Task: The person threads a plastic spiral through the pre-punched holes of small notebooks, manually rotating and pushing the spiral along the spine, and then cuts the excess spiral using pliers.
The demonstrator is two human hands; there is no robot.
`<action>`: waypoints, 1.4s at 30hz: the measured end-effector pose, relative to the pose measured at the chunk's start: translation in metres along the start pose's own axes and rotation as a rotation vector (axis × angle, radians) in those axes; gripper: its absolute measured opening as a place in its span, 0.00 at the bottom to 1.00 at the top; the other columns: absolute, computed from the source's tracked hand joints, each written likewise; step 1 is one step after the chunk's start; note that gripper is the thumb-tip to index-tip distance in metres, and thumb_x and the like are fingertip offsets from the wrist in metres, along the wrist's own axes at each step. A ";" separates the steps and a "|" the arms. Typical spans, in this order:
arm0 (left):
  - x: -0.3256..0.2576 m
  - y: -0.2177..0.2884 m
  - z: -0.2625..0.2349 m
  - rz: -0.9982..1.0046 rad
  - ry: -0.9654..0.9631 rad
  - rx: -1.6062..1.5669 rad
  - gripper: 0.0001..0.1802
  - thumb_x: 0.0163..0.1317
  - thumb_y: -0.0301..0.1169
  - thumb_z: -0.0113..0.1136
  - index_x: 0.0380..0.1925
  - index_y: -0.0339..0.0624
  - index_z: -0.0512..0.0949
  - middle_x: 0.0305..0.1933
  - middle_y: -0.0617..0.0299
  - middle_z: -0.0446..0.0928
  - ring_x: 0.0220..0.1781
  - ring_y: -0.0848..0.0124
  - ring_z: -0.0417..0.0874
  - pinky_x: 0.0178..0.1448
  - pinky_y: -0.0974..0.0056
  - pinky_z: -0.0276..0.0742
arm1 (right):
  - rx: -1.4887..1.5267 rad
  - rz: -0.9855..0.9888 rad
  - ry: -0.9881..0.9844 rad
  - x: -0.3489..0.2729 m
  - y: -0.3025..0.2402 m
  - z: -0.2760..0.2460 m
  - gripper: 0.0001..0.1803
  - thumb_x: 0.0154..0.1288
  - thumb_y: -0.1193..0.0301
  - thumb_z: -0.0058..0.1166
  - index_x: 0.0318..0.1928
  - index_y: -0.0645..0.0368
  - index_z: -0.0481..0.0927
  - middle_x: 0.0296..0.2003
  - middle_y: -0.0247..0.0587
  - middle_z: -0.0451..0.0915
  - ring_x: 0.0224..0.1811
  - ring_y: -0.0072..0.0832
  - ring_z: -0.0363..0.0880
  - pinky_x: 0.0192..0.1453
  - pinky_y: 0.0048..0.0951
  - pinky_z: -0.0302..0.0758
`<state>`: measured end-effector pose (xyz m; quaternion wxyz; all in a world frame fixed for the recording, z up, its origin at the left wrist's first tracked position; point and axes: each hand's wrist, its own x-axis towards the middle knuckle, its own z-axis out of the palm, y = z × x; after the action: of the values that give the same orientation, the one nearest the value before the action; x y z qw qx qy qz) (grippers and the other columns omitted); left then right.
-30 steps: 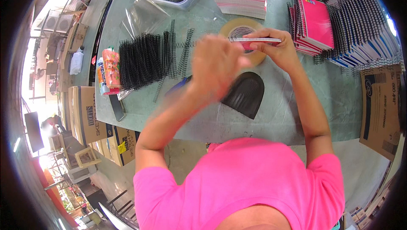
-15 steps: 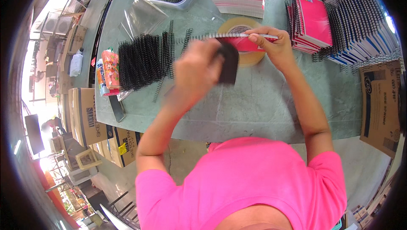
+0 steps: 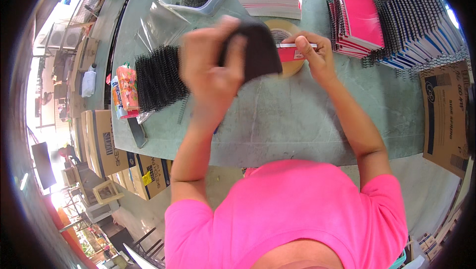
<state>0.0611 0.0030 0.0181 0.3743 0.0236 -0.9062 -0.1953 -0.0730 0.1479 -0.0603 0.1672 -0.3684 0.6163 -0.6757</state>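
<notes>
My left hand [image 3: 210, 65], blurred by motion, grips a black flat piece [image 3: 260, 50] with a rounded end. The piece covers much of the red notebook [image 3: 289, 54] behind it. My right hand [image 3: 316, 56] pinches that notebook near its right end, thumb on top, with its pale page edge facing up. Under the notebook lies a wide tan roll of tape [image 3: 293, 69]. Left of my left hand is a thick bundle of black spiral coils [image 3: 158, 78], partly hidden by the hand.
A clear plastic tub [image 3: 218, 2] holds more coils at the back, beside a stack of red-covered pads [image 3: 272, 3]. Spiral-bound red notebooks [image 3: 362, 18] and rows of coil-bound books [image 3: 421, 31] fill the right. Cardboard boxes [image 3: 444, 115] stand beside the table [image 3: 297, 125].
The black piece has moved up and right, tilting and covering more of the notebook. My left hand has risen with it. The right hand keeps its hold, shifted slightly left.
</notes>
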 end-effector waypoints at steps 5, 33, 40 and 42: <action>0.005 0.001 -0.004 0.020 0.061 -0.012 0.14 0.49 0.23 0.66 0.38 0.38 0.79 0.36 0.59 0.76 0.36 0.68 0.78 0.40 0.66 0.74 | 0.154 0.011 0.103 -0.002 0.005 0.007 0.39 0.67 0.40 0.32 0.33 0.66 0.82 0.30 0.38 0.82 0.36 0.20 0.78 0.43 0.22 0.72; 0.002 0.005 0.024 0.217 -0.140 0.098 0.15 0.55 0.31 0.62 0.42 0.42 0.77 0.38 0.55 0.76 0.44 0.58 0.75 0.46 0.59 0.71 | 0.231 -0.033 0.003 0.008 -0.012 0.005 0.16 0.60 0.76 0.57 0.49 0.65 0.77 0.41 0.37 0.81 0.41 0.19 0.78 0.47 0.20 0.75; 0.027 -0.001 0.039 0.145 -0.355 -0.041 0.14 0.55 0.31 0.59 0.41 0.40 0.77 0.38 0.55 0.77 0.45 0.57 0.75 0.49 0.60 0.69 | -0.186 0.153 -0.025 -0.003 -0.007 -0.015 0.11 0.58 0.73 0.60 0.41 0.65 0.81 0.31 0.30 0.82 0.33 0.13 0.75 0.39 0.20 0.73; 0.027 0.004 0.044 0.161 -0.343 -0.126 0.13 0.54 0.30 0.59 0.40 0.39 0.77 0.37 0.55 0.77 0.44 0.57 0.75 0.48 0.59 0.70 | -0.140 0.091 0.033 -0.007 0.001 -0.014 0.11 0.56 0.72 0.62 0.39 0.64 0.82 0.27 0.29 0.81 0.28 0.11 0.72 0.32 0.20 0.70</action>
<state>0.0119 0.0163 0.0097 0.2297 -0.1058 -0.9416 -0.2222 -0.0786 0.1627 -0.0624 0.1616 -0.3396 0.6806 -0.6287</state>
